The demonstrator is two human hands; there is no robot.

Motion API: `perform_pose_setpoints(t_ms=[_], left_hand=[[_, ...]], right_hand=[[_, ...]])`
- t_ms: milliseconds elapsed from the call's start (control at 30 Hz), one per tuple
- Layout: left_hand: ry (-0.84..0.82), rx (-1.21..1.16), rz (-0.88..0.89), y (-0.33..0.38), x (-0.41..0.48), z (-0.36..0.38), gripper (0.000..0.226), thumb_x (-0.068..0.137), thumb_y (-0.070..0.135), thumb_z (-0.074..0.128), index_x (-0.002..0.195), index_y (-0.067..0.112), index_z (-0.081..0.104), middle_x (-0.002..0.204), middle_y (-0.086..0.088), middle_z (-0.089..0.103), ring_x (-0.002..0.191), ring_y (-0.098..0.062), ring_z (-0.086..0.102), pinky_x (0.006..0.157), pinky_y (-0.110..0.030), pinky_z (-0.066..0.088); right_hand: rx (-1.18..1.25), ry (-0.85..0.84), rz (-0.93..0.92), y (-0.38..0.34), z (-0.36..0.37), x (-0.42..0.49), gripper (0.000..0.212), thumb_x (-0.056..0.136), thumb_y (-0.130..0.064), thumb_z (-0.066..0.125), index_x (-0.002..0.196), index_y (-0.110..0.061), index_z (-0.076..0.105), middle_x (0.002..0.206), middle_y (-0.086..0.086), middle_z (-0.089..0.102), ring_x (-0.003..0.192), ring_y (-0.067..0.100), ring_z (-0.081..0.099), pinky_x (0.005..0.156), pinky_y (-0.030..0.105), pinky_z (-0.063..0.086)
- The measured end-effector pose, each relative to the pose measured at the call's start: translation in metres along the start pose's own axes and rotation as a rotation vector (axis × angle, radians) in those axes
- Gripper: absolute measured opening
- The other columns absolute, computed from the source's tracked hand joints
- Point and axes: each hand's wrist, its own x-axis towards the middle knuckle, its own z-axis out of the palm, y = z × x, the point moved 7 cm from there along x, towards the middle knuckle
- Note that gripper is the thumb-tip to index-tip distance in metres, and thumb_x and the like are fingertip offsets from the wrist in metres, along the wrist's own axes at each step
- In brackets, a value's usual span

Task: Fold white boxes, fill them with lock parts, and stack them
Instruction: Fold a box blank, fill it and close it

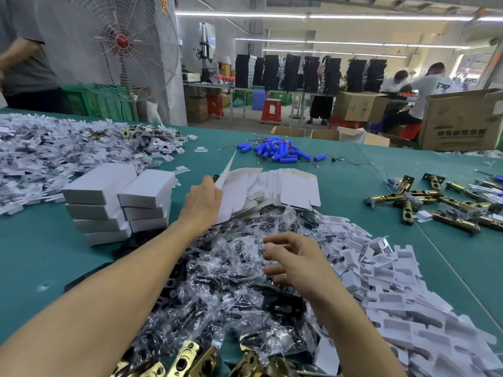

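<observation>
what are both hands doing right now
Left hand: holding a flat box blank by its edge.
Right hand: open, fingers loosely curled, holding nothing, above the bagged parts.

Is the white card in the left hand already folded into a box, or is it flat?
Flat. The left hand pinches one unfolded card, tilted up from the pile of flat cards.

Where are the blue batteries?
In the head view, the blue batteries lie in a pile at the far middle of the green table, just beyond the flat white boxes and left of the brass latches.
</observation>
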Motion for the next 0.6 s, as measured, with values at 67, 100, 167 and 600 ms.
perform_pose_setpoints(t_ms=[67, 100, 167, 600], left_hand=[[0.050, -0.132, -0.048, -0.004, -0.001, -0.005, 0.024, 0.102, 0.019, 0.027, 0.080, 0.012, 0.034, 0.077, -0.011, 0.047, 0.065, -0.024, 0.037, 0.054, -0.038, 0.026], [0.066, -0.156, -0.071, -0.004, 0.000, -0.005, 0.024, 0.102, 0.019, 0.028, 0.080, 0.012, 0.035, 0.079, -0.011, 0.048, 0.067, -0.025, 0.038, 0.056, -0.038, 0.027], [0.103, -0.133, -0.086, 0.000, 0.005, -0.007, 0.027, 0.101, 0.018, 0.031, 0.077, 0.012, 0.039, 0.082, -0.012, 0.051, 0.074, -0.027, 0.043, 0.058, -0.038, 0.027], [0.131, -0.367, -0.171, 0.000, 0.011, -0.006, 0.029, 0.107, 0.020, 0.030, 0.090, 0.010, 0.052, 0.092, -0.007, 0.054, 0.090, -0.027, 0.048, 0.072, -0.035, 0.031]], right_hand=[[-0.008, -0.004, -0.003, 0.000, 0.001, -0.001, 0.011, 0.094, -0.022, 0.063, 0.102, -0.025, 0.068, 0.095, 0.002, 0.071, 0.072, 0.011, 0.071, 0.064, 0.022, 0.053], [-0.008, -0.004, -0.005, 0.000, 0.001, -0.001, 0.011, 0.094, -0.022, 0.063, 0.102, -0.025, 0.068, 0.095, 0.002, 0.071, 0.071, 0.011, 0.071, 0.063, 0.022, 0.053], [0.001, 0.000, -0.006, 0.000, 0.000, -0.001, 0.010, 0.094, -0.021, 0.063, 0.102, -0.024, 0.068, 0.094, 0.002, 0.071, 0.071, 0.011, 0.070, 0.062, 0.021, 0.054], [-0.003, 0.002, -0.004, 0.001, -0.001, 0.000, 0.009, 0.094, -0.023, 0.063, 0.101, -0.025, 0.068, 0.096, 0.004, 0.071, 0.071, 0.011, 0.070, 0.064, 0.022, 0.056]])
